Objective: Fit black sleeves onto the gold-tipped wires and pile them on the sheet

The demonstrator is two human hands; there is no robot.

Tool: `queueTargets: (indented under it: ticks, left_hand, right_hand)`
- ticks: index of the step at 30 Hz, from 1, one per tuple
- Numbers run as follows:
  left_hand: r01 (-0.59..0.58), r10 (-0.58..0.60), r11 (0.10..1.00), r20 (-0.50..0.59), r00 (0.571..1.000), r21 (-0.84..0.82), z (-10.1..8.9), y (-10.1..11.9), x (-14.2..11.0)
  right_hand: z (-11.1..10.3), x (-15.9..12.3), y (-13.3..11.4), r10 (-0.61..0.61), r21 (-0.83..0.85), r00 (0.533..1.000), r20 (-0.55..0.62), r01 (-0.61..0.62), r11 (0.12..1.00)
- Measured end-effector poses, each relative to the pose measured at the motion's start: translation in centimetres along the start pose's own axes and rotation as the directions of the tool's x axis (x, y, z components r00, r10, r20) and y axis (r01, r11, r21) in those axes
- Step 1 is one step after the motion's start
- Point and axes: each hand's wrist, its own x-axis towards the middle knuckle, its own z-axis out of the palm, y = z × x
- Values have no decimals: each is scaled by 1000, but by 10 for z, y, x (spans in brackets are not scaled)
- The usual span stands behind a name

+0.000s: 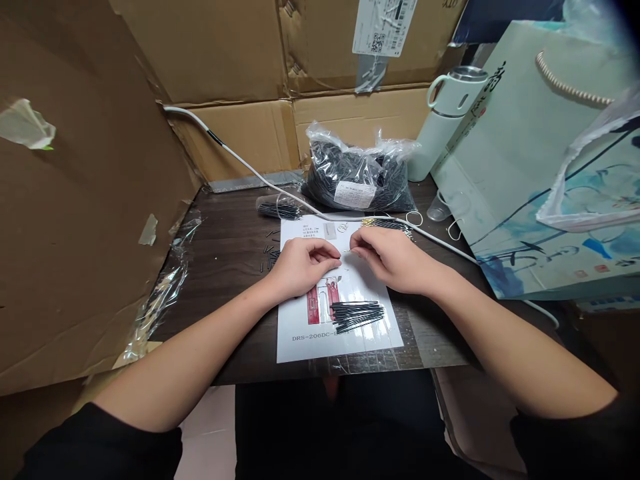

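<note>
Over the upper part of a printed white sheet, my left hand is closed in a pinch, thumb against forefinger. Something small and dark seems to sit at its fingertips, too tiny to name. My right hand faces it a short gap away, also pinching, with a thin pale tip poking out from the fingers. Below them on the sheet lies a bundle of thin black wires. Short black tube pieces are scattered left of my left hand. Behind my right hand rests another bundle of black wires with gold-coloured ends.
At the back stands a clear bag of black pieces. A clear tube of dark wires lies left of it. A white cable crosses the table. A pale green flask and paper bag stand right; cardboard walls enclose the table.
</note>
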Motion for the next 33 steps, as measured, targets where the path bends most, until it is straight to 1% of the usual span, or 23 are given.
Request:
queueTargets:
  ticks: [2,5,10,18,23,27,33]
  left_hand:
    - [24,-24,1000,-3,1000,-9,1,-1,0]
    - [37,-37,999,-12,999,-13,1,1,0]
    - [59,-60,998,-14,998,-24,1,5,0]
    - [51,-52,998,-15,999,-32,2,3,0]
    - [27,-27,999,-10,1000,-19,2,3,0]
    - [-9,10,999,-17,1000,34,2,3,-2]
    - [-69,72,995,-25,997,78,2,3,-5]
  right_hand:
    - [-1,0,-3,-18,37,1000,10,18,999]
    - [-1,0,-3,-39,22,999,23,38,999]
    - [1,0,0,-23,0,999,42,23,1000]
    - [0,1,-1,-26,2,999,43,26,1000]
    - [1,0,0,-21,-5,998,51,21,1000]
    - [1,0,1,-28,-7,997,67,29,1000]
    - [2,0,0,-42,-16,998,55,43,999]
